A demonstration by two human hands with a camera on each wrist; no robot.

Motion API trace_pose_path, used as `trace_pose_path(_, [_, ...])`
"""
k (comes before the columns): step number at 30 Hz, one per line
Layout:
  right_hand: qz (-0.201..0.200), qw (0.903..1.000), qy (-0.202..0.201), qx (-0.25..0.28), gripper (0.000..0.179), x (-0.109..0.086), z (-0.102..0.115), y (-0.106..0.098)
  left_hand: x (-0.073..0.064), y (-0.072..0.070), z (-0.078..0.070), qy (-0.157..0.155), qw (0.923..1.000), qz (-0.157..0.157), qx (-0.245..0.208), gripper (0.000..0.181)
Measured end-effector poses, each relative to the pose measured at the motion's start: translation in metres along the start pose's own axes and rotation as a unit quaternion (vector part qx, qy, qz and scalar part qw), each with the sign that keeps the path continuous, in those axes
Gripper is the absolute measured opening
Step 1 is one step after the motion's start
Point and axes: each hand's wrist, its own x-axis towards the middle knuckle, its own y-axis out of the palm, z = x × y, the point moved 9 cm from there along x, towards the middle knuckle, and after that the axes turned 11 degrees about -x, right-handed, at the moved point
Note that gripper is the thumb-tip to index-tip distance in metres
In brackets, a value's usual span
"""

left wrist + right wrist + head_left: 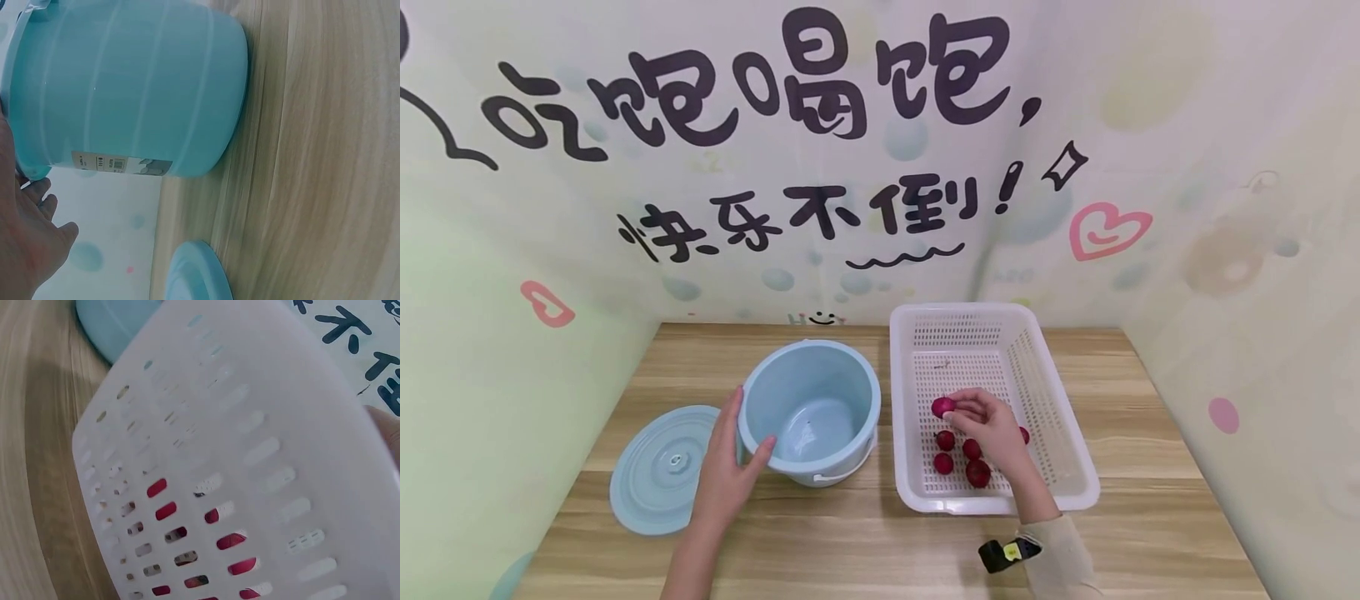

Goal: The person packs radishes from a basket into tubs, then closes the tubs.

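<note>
Bucket (807,387), lid (662,467), bskt (904,400)—1 ea.; fruits (978,474)—6 vis.

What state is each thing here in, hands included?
Red fruits: one pinched, others in basket
Basket: uncovered, holding fruits
Bucket: uncovered, no fruit visible inside
Handle: lowered against bucket's side
Lid: off, beside bucket
Left hand: touching bucket's rim
Right hand: pinching one fruit

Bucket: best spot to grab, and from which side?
Probably pinch the bucket by its rim at the right edge, coming from above: it opens upward, the handle hangs low in front, and the left hand is at the left edge.
</note>
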Motion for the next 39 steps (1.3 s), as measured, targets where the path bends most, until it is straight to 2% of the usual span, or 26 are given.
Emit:
trace_pose_path(8, [-0.033, 0.9991, 0.004, 0.027, 0.036, 0.002, 0.004, -0.004, 0.002, 0.007, -0.004, 0.019, 0.9997, -0.004, -0.014, 0.086])
trace_pose_path(12, [-0.061, 0.9969, 0.006, 0.049, 0.040, -0.001, 0.005, -0.010, 0.002, 0.009, -0.005, 0.019, 0.9997, -0.010, -0.012, 0.086])
trace_pose_path(15, [-0.066, 0.9959, 0.003, 0.061, 0.039, -0.003, 0.006, -0.011, 0.002, 0.010, -0.006, 0.017, 0.9997, -0.012, -0.013, 0.087])
trace_pose_path(21, [-0.051, 0.9962, -0.004, 0.071, 0.039, -0.007, 0.016, -0.004, 0.001, 0.009, -0.005, 0.012, 0.9998, -0.016, -0.007, 0.087])
trace_pose_path(28, [-0.028, 0.9933, -0.030, 0.108, 0.039, -0.010, 0.041, 0.008, 0.000, 0.007, -0.004, 0.015, 0.9994, -0.028, -0.011, 0.085])
trace_pose_path(33, [-0.019, 0.9929, -0.059, 0.102, 0.038, -0.009, 0.056, 0.017, 0.000, 0.007, -0.006, 0.017, 0.9991, -0.034, -0.022, 0.082])
trace_pose_path(39, [-0.012, 0.9933, -0.073, 0.089, 0.037, -0.009, 0.070, 0.028, 0.000, 0.008, -0.006, 0.025, 0.9985, -0.042, -0.026, 0.082])
